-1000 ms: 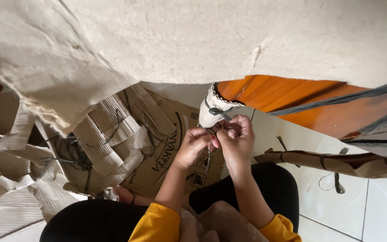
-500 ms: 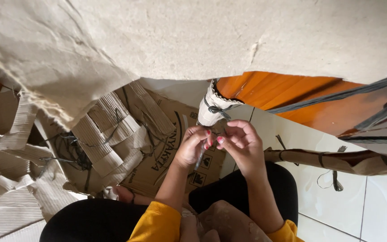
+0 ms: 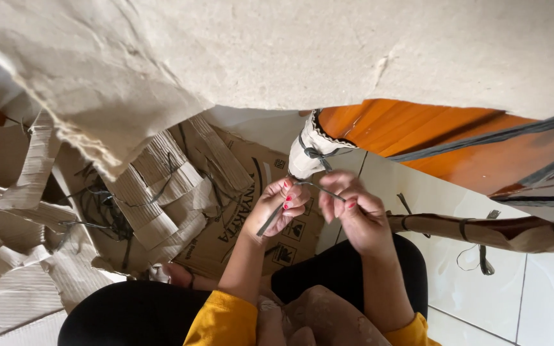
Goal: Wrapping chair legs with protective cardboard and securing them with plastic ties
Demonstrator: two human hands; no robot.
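Observation:
My left hand (image 3: 280, 208) pinches a thin dark strap (image 3: 270, 221) that hangs down past the palm. My right hand (image 3: 354, 214) pinches the same strap just to the right, and it stretches taut between the two hands. The strap runs up toward a dark knot on the white cloth-wrapped end (image 3: 309, 154) of a pale cardboard piece (image 3: 290, 57) that fills the top of the view. Both hands hover above my lap in black trousers (image 3: 335, 275), with yellow sleeves at the wrists.
Torn corrugated cardboard strips (image 3: 155, 192) and loose dark straps (image 3: 97, 211) lie on the left floor over a flattened printed box (image 3: 245, 218). An orange wooden surface (image 3: 418, 134) is at upper right. A brown rolled piece tied with straps (image 3: 482, 230) lies on the white tiles.
Both hands have dropped slightly from the white wrapped end and moved apart, drawing the strap out between them.

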